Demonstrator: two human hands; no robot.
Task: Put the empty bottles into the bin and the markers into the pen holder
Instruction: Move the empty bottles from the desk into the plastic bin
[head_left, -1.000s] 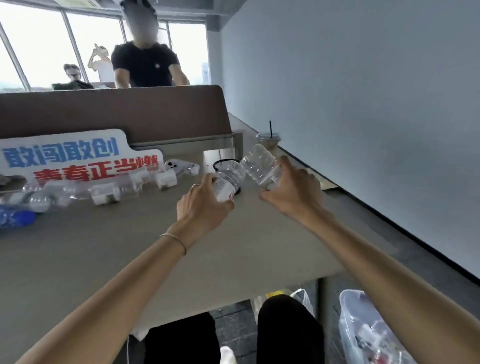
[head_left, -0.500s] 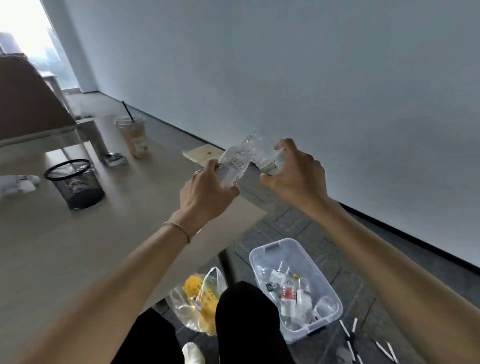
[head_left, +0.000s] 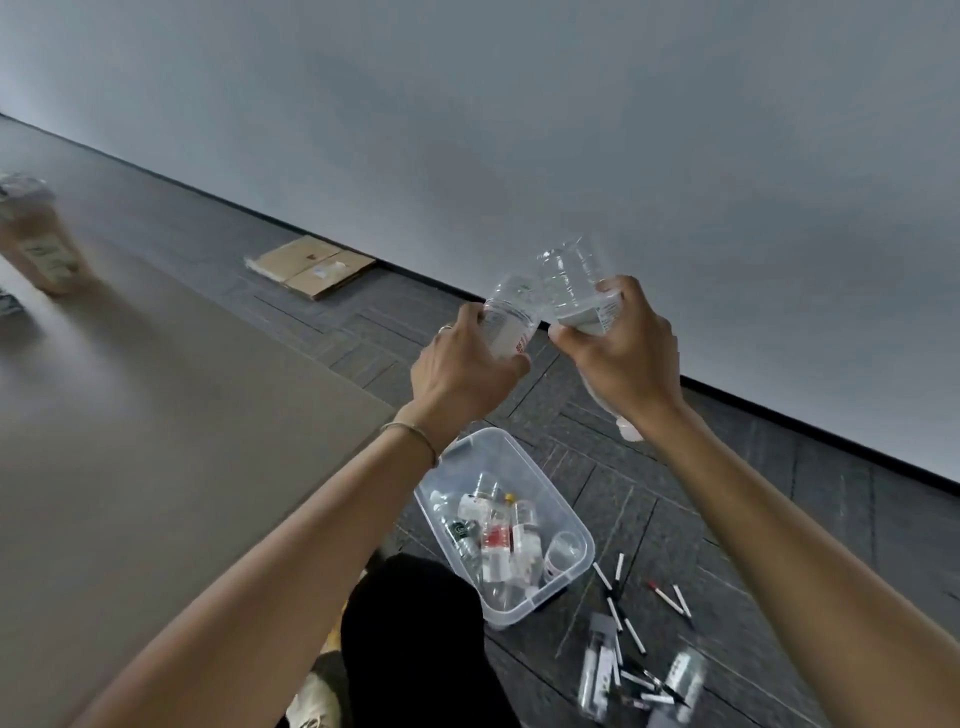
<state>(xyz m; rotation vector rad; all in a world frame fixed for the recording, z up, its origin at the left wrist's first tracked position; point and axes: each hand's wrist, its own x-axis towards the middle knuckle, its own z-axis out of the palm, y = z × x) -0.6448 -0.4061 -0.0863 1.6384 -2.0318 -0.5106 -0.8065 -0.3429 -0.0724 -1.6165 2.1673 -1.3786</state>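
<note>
No lettering is coming through legibly. The label on the left bottle (head_left: 506, 325) is showing blurred red print, and the cup (head_left: 41, 244) at the table's far left edge is bearing an unreadable green mark.

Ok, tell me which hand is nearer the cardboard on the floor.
Left. The left hand is closer to the cardboard, which lies up-left of it; the right hand is farther right.

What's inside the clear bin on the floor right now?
The clear bin holds a heap of empty plastic bottles, some labelled. Its floor beneath them is hidden, and the person's knee covers its near corner.
</note>
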